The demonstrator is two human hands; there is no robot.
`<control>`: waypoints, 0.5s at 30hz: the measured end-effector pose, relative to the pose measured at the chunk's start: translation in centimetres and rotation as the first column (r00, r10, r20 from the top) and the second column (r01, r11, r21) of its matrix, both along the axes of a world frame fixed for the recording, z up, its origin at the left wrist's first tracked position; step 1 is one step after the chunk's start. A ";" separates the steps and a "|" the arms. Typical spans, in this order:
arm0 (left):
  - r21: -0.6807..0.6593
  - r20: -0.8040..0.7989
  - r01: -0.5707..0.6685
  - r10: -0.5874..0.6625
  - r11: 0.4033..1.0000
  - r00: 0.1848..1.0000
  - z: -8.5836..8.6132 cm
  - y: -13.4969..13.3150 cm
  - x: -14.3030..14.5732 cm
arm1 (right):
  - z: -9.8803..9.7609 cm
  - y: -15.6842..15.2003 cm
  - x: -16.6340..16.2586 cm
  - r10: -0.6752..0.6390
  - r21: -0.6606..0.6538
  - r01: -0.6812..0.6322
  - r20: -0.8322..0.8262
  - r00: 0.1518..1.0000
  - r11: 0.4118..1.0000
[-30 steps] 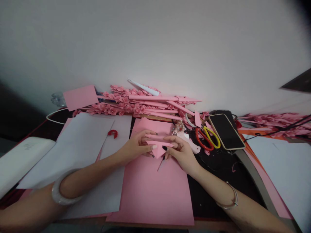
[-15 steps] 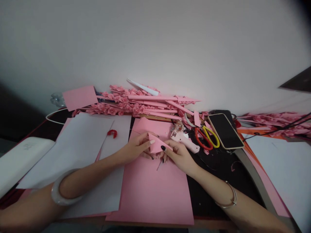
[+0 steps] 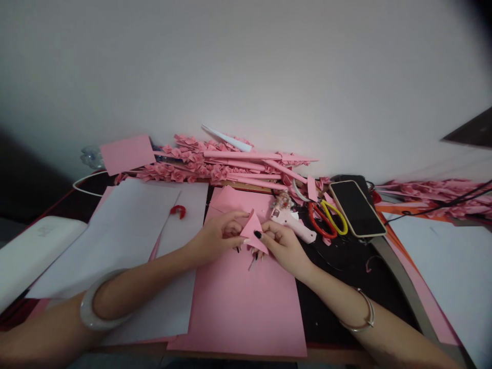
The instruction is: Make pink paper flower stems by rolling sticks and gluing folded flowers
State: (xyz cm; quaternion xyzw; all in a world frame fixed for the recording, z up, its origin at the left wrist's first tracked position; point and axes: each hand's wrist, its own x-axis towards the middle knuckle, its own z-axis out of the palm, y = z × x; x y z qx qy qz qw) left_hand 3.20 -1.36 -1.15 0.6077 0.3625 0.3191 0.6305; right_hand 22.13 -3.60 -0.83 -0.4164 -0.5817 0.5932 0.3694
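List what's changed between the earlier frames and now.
The folded pink paper has been turned: its point faced the person at first, and now a narrow tip points away, toward the wall. The left hand and right hand have shifted their fingers around it; neither let go in these frames. Unmoved: glue gun, scissors, phone.

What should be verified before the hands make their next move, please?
1. Small pink paper piece gripped by the left hand: ok.
2. Right hand gripping it too: ok, thumb on its face.
3. Thin rod secured: cannot tell, upper end hidden.
4. Large pink sheet lying beneath the hands: ok.
5. Pink glue gun unheated: cannot tell.
6. Red scissor handle apart from the right hand: ok.
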 end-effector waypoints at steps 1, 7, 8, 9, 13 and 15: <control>-0.016 0.049 -0.009 0.010 1.000 0.999 -0.1 0.0 0.0 | -0.1 0.0 0.0 -0.010 -0.015 0.010 -0.031 0.999 1.000; -0.050 0.098 0.047 -0.042 0.998 0.994 0.1 0.1 -0.1 | -0.3 0.1 0.0 -0.033 -0.050 0.026 -0.128 0.991 0.998; -0.047 0.079 0.050 -0.046 0.998 0.996 0.3 0.1 -0.1 | -0.3 0.1 0.0 -0.029 -0.057 0.022 -0.132 0.991 0.998; -0.047 0.055 0.051 -0.048 0.998 0.997 0.4 0.1 -0.2 | -0.3 0.1 0.0 -0.021 -0.063 0.013 -0.131 0.991 0.998; -0.041 -0.046 0.030 -0.031 0.999 0.998 0.9 0.0 -0.1 | -0.2 0.0 0.0 0.000 -0.053 -0.004 -0.083 0.997 0.999; -0.019 -0.077 0.009 -0.010 1.000 0.997 1.1 0.0 -0.1 | -0.2 0.0 0.1 0.005 -0.037 -0.008 -0.065 0.998 0.999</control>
